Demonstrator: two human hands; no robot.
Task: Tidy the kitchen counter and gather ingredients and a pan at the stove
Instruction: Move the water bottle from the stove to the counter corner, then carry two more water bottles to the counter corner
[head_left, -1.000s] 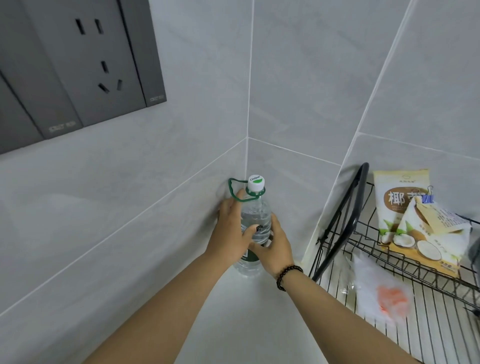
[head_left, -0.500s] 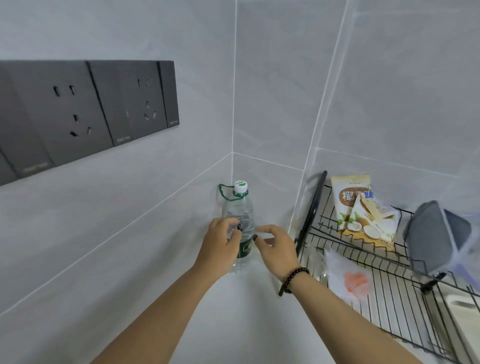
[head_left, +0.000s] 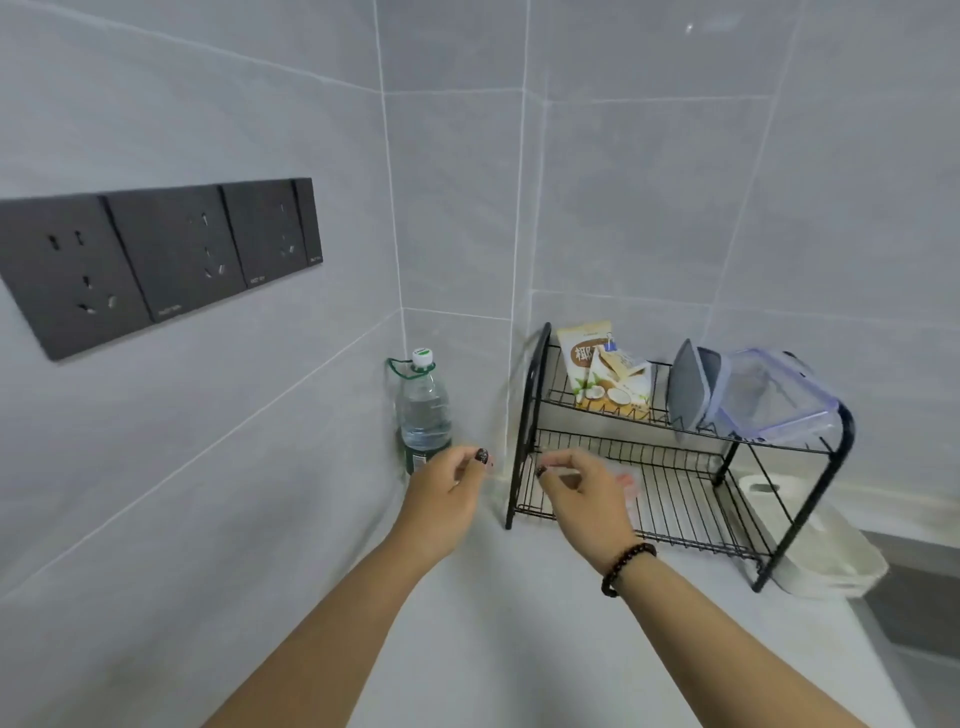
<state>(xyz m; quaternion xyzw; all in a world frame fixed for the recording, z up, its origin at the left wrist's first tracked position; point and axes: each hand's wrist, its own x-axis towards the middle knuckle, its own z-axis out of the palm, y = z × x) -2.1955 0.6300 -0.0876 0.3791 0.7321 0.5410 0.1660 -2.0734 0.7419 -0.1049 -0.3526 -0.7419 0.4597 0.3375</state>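
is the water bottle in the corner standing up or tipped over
Upright: the water bottle stands on the counter in the wall corner, cap on top.

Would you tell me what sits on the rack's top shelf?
On the rack: a clipped snack bag and tilted plastic containers. Their contents are unclear.

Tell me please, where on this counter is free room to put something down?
The counter is bare in front, between bottle and rack, around both forearms. The gap behind the hands is narrow. The rack's top shelf is crowded with packets and containers; right of it sits a white tub.
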